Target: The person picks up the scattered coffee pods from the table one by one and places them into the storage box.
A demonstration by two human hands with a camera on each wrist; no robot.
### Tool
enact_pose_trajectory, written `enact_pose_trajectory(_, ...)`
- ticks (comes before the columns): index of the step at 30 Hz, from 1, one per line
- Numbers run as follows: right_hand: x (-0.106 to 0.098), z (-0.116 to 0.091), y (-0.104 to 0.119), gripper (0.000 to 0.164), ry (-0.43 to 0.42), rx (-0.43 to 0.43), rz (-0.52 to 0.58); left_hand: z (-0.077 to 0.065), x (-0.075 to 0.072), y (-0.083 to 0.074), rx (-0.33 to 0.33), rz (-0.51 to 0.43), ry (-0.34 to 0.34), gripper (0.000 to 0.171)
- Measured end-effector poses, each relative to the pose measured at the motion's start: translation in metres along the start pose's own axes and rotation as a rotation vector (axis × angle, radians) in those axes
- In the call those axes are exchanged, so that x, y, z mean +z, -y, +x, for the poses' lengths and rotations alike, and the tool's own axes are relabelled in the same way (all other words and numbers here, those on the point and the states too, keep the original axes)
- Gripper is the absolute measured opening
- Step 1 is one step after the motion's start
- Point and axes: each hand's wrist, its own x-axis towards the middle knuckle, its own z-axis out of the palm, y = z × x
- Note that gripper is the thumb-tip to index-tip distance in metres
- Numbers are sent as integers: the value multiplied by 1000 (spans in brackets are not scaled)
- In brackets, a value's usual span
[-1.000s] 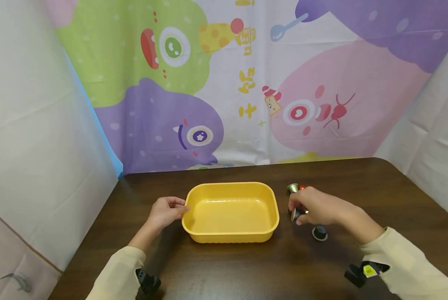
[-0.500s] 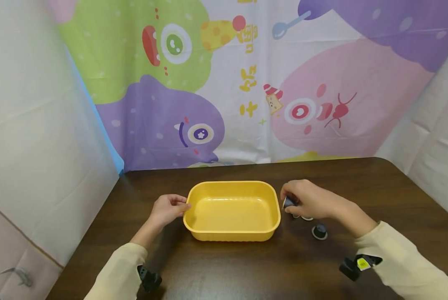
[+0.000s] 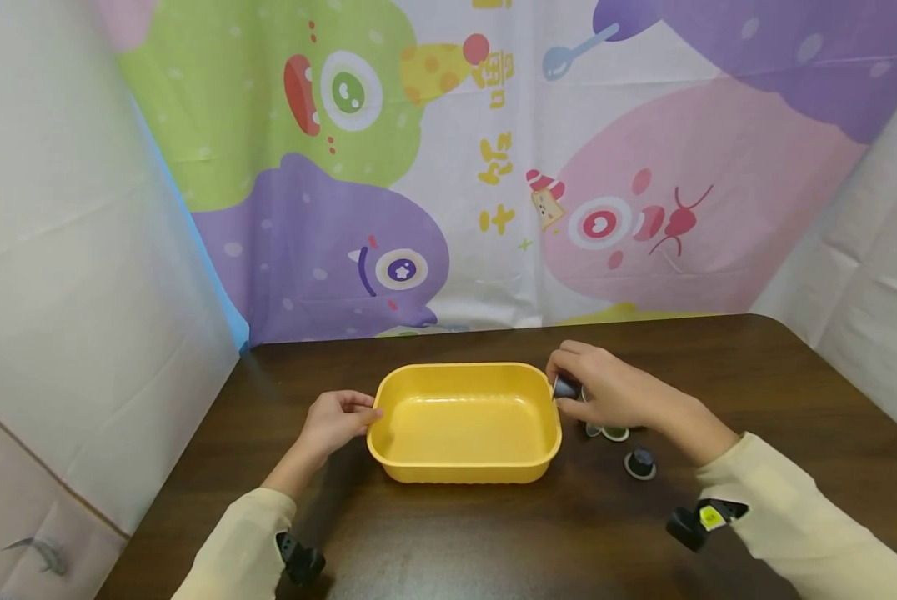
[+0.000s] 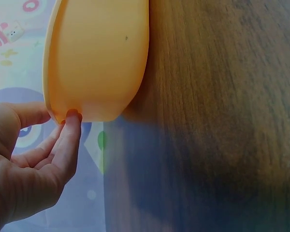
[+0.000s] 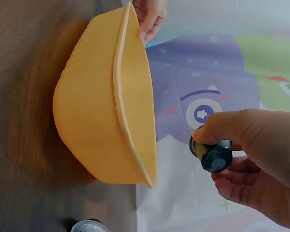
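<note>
A yellow plastic tub (image 3: 463,473) stands on the table with nothing in it. My left hand (image 3: 333,423) pinches its left rim between thumb and fingers, seen close up in the left wrist view. Just off the tub's upper right rim, my right hand (image 3: 606,387) grips a dark coffee capsule (image 5: 216,155) between thumb and fingers; in the right wrist view it is apart from the tub wall. Below that hand lie more capsules, among them one with a green lid (image 3: 615,434), partly hidden by the hand. A black capsule (image 3: 641,463) sits separately, nearer the person.
The dark wooden table (image 3: 448,542) ends at a cartoon-printed curtain (image 3: 486,250) behind the tub. Pale cloth walls (image 3: 81,250) close off both sides. A black wrist camera (image 3: 298,560) is strapped to each sleeve.
The right hand has lifted the dark capsule off the group on the table and carried it left and back, up to the tub's right rim. The left hand has kept its hold.
</note>
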Motion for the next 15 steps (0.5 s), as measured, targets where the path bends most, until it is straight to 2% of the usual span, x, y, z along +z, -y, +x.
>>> enact_pose_trajectory(15,3,17,6,21,16,-45,-40,0,0,-2,14,4,3,26)
